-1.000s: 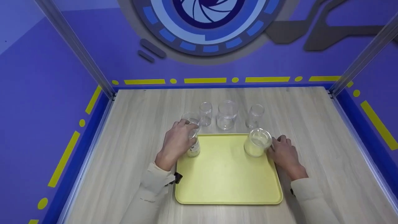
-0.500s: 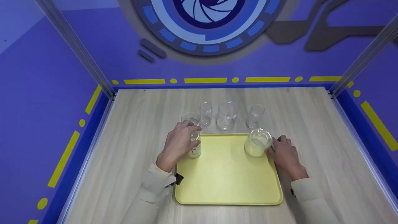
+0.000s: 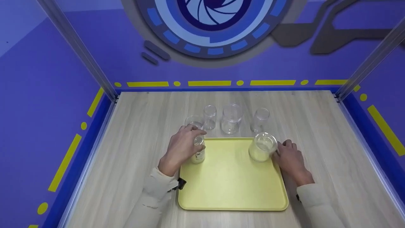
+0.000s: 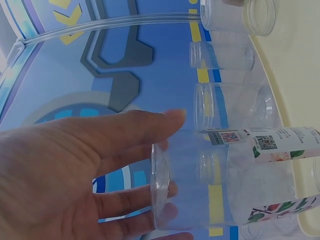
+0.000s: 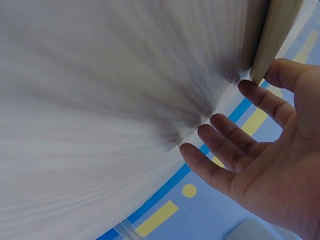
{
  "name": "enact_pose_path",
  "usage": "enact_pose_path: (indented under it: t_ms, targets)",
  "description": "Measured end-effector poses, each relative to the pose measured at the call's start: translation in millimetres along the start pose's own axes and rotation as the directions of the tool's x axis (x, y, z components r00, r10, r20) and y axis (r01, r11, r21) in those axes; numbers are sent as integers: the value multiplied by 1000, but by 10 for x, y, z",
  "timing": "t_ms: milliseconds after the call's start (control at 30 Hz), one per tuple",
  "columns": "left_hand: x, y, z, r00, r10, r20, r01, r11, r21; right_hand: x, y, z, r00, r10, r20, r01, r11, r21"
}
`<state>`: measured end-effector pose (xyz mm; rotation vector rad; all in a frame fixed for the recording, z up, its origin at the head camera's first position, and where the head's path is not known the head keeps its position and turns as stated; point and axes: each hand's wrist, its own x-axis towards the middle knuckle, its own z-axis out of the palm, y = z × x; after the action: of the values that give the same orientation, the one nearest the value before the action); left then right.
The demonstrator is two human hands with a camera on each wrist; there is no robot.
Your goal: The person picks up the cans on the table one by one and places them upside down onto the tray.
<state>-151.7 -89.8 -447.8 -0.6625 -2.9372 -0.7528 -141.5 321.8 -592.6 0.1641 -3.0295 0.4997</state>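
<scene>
My left hand holds a clear jar by its upper end, over the back left corner of the yellow tray. In the left wrist view the thumb and fingers lie round the jar's end, and a printed floral label shows on its side. My right hand is at the tray's right edge, beside a second clear jar standing in the back right corner. The right wrist view shows the thumb and forefinger pinching the tray's edge, the other fingertips touching the table.
Behind the tray stand several clear jars: a wide one partly hidden by my left hand, a slim one, another wide one and a slim one. Blue panels border the wooden table.
The left hand and its jar have shifted slightly right and toward me, further onto the tray. My right hand has stayed at the tray's edge.
</scene>
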Motion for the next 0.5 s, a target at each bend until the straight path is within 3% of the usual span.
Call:
enact_pose_path:
  t_ms: [233,500]
  targets:
    - [5,-20,0,1000,-8,19,8,1000,-9,2,-6,-3,1000,-4,-11,4,1000,-8]
    - [46,-96,23,998,-34,-46,30,996,-81,-1,-13,5,1000,12,-14,-12,1000,-5]
